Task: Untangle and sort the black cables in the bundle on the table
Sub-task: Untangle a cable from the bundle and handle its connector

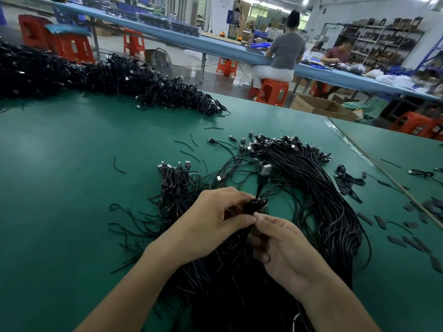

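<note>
Right at the lower centre, the left hand [215, 219] grips a small coiled cable [255, 204]. The right hand [285, 250], touching it, curls its fingers round strands of the bundle of black cables [330, 212], which sprawls beneath both wrists and arcs right, plugs fanned at its top. Left of it lies a smaller bunch [173, 180]. Loose black ties [118, 165] litter the green table [60, 200], and flat black strips [398, 242] lie at the right. A huge cable heap [107, 75] fills the upper left. Beyond are orange stools [272, 92] and a seated worker [285, 51].
</note>
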The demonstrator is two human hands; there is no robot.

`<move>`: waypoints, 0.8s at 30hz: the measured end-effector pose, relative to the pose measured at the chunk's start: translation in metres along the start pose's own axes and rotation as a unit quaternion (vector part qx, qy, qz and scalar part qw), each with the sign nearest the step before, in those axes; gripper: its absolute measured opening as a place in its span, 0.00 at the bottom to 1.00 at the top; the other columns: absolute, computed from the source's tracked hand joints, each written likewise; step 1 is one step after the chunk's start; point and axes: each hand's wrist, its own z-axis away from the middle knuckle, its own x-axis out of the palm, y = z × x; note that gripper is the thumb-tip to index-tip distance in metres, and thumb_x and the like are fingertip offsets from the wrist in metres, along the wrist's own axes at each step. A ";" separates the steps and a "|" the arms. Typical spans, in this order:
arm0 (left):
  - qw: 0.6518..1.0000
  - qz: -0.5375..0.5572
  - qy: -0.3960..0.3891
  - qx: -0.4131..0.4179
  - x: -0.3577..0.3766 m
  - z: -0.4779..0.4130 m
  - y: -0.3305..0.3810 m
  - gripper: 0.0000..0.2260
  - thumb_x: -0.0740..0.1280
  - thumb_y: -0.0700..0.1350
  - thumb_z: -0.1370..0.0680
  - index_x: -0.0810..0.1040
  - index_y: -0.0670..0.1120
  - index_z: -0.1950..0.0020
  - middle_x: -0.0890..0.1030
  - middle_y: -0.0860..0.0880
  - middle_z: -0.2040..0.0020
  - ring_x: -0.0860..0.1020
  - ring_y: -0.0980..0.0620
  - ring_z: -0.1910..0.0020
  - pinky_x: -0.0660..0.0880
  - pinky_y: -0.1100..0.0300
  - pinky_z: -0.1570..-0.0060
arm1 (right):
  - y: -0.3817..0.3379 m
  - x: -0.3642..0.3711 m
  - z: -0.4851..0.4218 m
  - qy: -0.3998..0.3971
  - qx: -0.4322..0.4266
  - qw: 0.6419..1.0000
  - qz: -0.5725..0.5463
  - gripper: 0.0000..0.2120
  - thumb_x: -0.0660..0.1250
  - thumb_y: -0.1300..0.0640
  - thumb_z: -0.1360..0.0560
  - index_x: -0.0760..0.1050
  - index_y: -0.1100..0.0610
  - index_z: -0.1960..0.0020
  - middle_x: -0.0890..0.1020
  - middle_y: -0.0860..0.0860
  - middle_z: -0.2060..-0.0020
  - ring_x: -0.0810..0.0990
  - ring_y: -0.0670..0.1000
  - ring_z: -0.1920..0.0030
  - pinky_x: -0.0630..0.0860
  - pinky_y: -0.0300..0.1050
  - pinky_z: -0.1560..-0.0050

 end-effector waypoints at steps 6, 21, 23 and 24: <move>0.987 -0.076 0.116 -0.081 -0.011 -0.012 -0.011 0.19 0.73 0.46 0.24 0.76 0.53 0.33 0.80 0.61 0.57 0.78 0.71 0.54 0.75 0.76 0.55 | 0.000 -0.048 -0.026 0.190 -0.047 0.907 0.373 0.08 0.65 0.50 0.20 0.81 0.51 0.53 0.82 0.46 0.58 0.80 0.45 0.58 0.76 0.39 0.59; 0.854 -0.382 0.204 -0.287 -0.039 -0.043 -0.097 0.05 0.69 0.48 0.21 0.83 0.50 0.49 0.74 0.50 0.52 0.73 0.49 0.61 0.70 0.54 0.62 | 0.002 -0.085 -0.060 0.278 0.142 0.617 0.723 0.04 0.62 0.63 0.22 0.67 0.60 0.50 0.67 0.51 0.62 0.68 0.50 0.66 0.70 0.47 0.61; 0.844 -0.412 0.193 -0.284 -0.037 -0.043 -0.100 0.07 0.66 0.48 0.19 0.83 0.50 0.49 0.77 0.50 0.50 0.75 0.49 0.59 0.72 0.54 0.63 | 0.002 -0.088 -0.064 0.286 0.152 0.626 0.709 0.07 0.62 0.60 0.22 0.69 0.61 0.46 0.69 0.51 0.61 0.72 0.52 0.62 0.70 0.46 0.61; 0.842 -0.424 0.185 -0.278 -0.036 -0.043 -0.101 0.09 0.65 0.49 0.18 0.84 0.49 0.49 0.78 0.50 0.50 0.77 0.49 0.57 0.73 0.54 0.63 | 0.000 -0.089 -0.065 0.291 0.161 0.634 0.698 0.08 0.62 0.58 0.22 0.70 0.61 0.45 0.73 0.52 0.57 0.73 0.54 0.60 0.70 0.46 0.60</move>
